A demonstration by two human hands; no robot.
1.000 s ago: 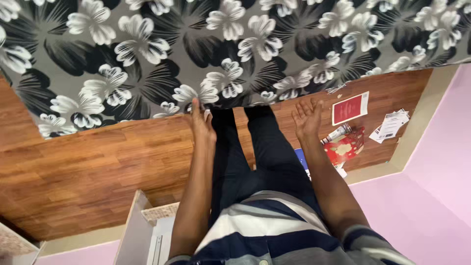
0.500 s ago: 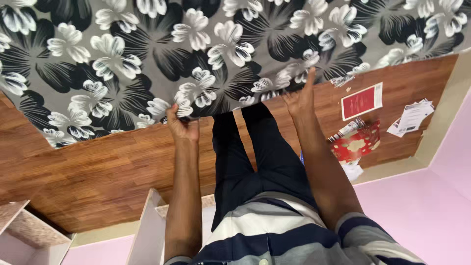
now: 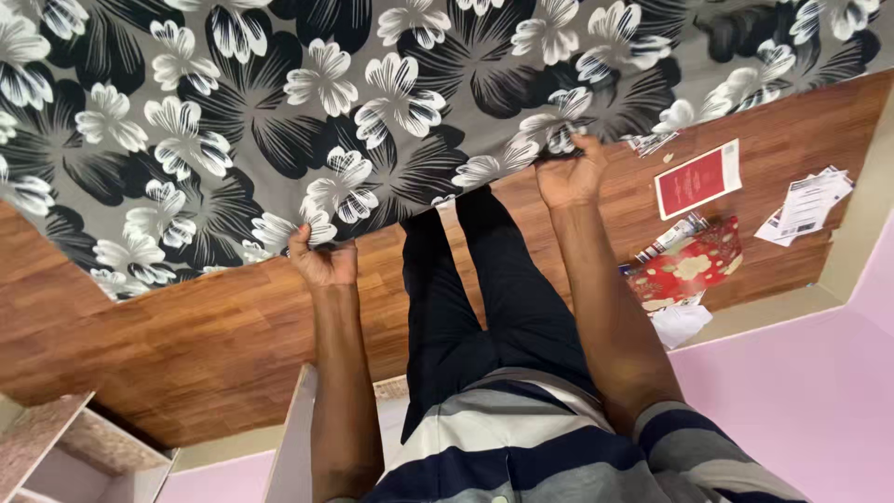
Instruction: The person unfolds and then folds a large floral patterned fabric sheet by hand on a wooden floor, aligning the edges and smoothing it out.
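left hand (image 3: 321,259): fingers curled tight on the near edge of the floral sheet (image 3: 279,112)
right hand (image 3: 570,174): clenched on the same edge, well apart from the left one
sheet: grey with black and white flowers, spread wide across the top of the view
floor (image 3: 186,326): brown wood planks, pink wall (image 3: 792,391) beside it
clutter by the wall: red card (image 3: 697,179), red flowered packet (image 3: 689,270), a few white paper slips (image 3: 808,203)
person: dark trousers (image 3: 475,279), striped shirt (image 3: 521,447)
bottom left: pale open shelf (image 3: 84,456), only partly in frame
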